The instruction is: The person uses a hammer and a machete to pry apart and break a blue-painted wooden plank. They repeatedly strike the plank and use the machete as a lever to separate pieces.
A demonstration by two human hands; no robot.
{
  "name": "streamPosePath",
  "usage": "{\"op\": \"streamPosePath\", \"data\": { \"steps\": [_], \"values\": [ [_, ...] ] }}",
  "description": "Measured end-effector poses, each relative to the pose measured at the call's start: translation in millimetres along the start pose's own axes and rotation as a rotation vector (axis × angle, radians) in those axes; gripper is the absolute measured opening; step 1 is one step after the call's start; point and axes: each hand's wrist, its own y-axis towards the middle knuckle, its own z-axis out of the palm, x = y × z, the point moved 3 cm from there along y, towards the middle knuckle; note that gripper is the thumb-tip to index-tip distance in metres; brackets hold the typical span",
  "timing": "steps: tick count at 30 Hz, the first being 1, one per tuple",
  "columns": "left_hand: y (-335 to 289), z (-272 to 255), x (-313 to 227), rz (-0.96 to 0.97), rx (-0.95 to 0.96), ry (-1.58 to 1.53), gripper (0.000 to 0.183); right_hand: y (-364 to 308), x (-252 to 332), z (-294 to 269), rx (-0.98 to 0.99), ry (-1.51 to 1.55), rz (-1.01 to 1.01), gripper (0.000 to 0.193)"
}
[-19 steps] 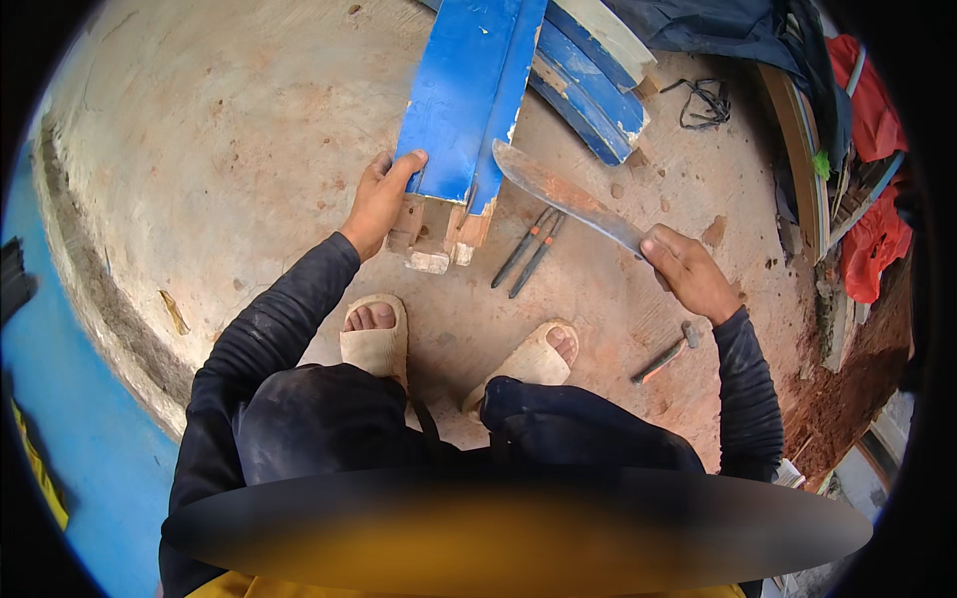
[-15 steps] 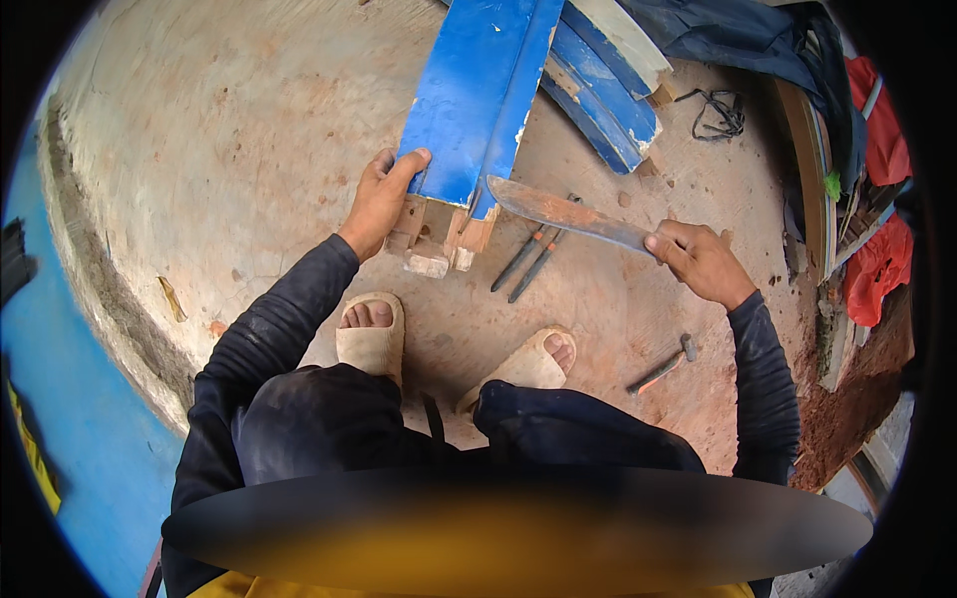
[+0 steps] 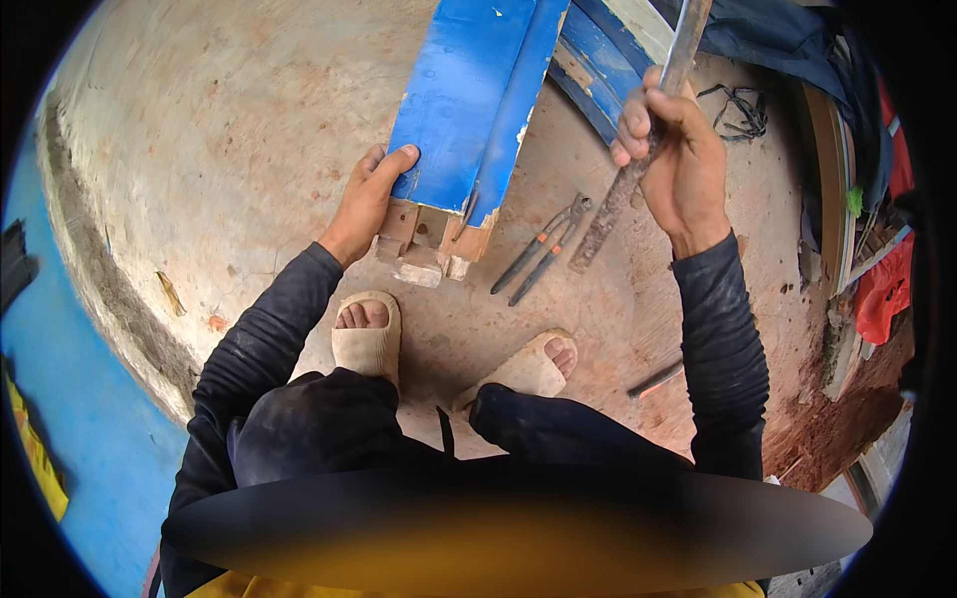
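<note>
My left hand (image 3: 367, 194) grips the lower left edge of a blue painted wooden board (image 3: 464, 95), thumb lying on top. Bare, broken wood blocks (image 3: 417, 269) show at the board's near end, and a bent nail-like piece of metal (image 3: 469, 212) stands out there. To the right, my right hand (image 3: 683, 149) is raised and closed around a long rusty machete (image 3: 613, 214). One part of the machete slants down and left below the fist; the other rises past the top of the picture. The machete is apart from the board.
Orange-and-black-handled pincers (image 3: 543, 254) lie on the dirty floor between board and machete. A hammer (image 3: 655, 381) is partly hidden by my right sleeve. More blue boards (image 3: 603, 65), a black cord (image 3: 738, 112) and red plastic (image 3: 882, 294) lie beyond. My sandalled feet (image 3: 364, 344) are near.
My right hand has risen and turned, swinging the machete from nearly level beside the board to steeply slanted. The board and my left hand have shifted slightly left and nearer.
</note>
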Motion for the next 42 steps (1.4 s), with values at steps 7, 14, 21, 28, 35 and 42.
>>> {"op": "streamPosePath", "data": {
  "steps": [7, 14, 21, 28, 35, 42],
  "values": [
    [-2.9, 2.0, -4.0, 0.022, 0.021, -0.05, 0.058, 94.4, -33.0, 21.0, -0.282, 0.324, -0.239, 0.032],
    [-3.3, 0.5, -5.8, 0.013, 0.038, -0.083, 0.054, 93.5, -61.8, 21.3, -0.284, 0.184, -0.146, 0.031],
    [-2.1, 0.6, -5.2, 0.0, 0.039, -0.098, 0.059, 85.2, -77.0, 34.0, -0.312, 0.137, -0.05, 0.032],
    [2.0, -2.8, -1.8, 0.049, 0.03, -0.039, 0.068, 46.4, -48.5, 70.7, -0.269, 0.036, -0.174, 0.037],
    [-0.9, -7.7, -11.1, 0.071, 0.046, -0.017, 0.079, 69.5, -58.8, 66.1, -0.378, 0.096, -0.003, 0.037],
    [-0.4, -1.0, -5.4, 0.065, 0.029, 0.038, 0.071, 75.8, -70.8, 83.5, -0.251, -0.141, -0.096, 0.036]
  ]
}}
